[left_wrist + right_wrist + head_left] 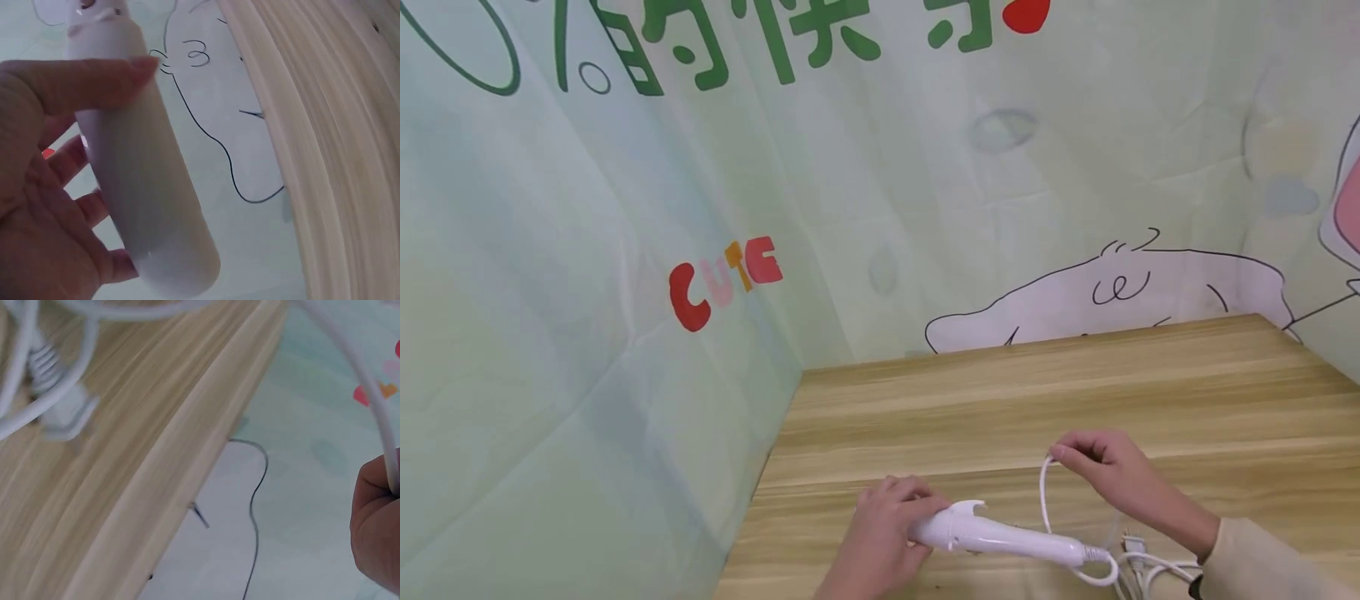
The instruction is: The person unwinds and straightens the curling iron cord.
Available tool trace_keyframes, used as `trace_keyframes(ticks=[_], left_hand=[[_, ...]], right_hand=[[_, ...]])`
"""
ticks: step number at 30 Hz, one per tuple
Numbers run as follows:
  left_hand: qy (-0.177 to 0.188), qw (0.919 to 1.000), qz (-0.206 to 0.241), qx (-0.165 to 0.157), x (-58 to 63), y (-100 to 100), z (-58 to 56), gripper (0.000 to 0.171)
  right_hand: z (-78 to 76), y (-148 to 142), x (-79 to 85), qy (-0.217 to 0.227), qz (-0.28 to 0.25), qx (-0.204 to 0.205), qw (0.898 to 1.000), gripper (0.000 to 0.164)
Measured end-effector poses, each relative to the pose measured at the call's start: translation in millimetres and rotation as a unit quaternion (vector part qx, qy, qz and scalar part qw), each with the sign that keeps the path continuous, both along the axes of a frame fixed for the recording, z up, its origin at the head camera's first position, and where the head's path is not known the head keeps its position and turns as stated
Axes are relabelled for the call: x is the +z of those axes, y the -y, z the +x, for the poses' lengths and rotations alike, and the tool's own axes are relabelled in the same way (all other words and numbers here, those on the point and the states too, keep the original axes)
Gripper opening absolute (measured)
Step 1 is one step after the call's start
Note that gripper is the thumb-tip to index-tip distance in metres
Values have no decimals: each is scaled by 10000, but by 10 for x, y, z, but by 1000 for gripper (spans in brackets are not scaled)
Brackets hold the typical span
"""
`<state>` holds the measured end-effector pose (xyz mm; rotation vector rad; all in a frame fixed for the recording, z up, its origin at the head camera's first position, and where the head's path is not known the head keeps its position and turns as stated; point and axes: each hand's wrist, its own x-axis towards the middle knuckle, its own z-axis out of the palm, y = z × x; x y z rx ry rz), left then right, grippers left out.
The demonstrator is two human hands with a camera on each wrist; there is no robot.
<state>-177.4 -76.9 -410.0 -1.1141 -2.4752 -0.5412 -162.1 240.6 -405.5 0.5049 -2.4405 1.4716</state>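
A white curling iron with a small raised lever lies across the front of the view, its cord end pointing right. My left hand grips its thick end; in the left wrist view the thumb lies across the smooth white body, fingers curled behind. The white power cord leaves the handle in a loop. Above and right of the handle, my right hand pinches that cord between thumb and fingertips. In the right wrist view the cord runs into the curled fingers.
Beneath the hands is a wood-grain table. Beside my right forearm lie more loops of cord and the plug, also close in the right wrist view. A printed cloth hangs behind the table and along its left side.
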Motion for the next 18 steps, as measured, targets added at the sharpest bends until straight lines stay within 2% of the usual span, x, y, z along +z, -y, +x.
trace_keyframes(ticks=[3, 6, 8, 12, 15, 18], left_hand=[[755, 9925, 898, -330, 14, -13, 10, 49], [1078, 9780, 1768, -261, 48, -37, -1, 52], [1047, 9700, 2191, 124, 69, -44, -20, 53], [551, 9531, 2812, 974, 72, -22, -86, 57], [260, 9407, 2998, 1567, 46, 17, -142, 57], [172, 9308, 2956, 2142, 4, 69, -196, 55]], right_hand=[[-48, -94, -115, -181, -198, 128, 9996, 15], [-55, -141, -271, -365, -209, 540, 9977, 16], [-42, -147, -356, -348, -135, 838, 9958, 18], [-13, -172, -441, -142, -131, 1305, 9913, 23], [6, -227, -454, 23, -186, 1388, 9901, 23], [22, -311, -460, 233, -32, 1172, 9928, 15]])
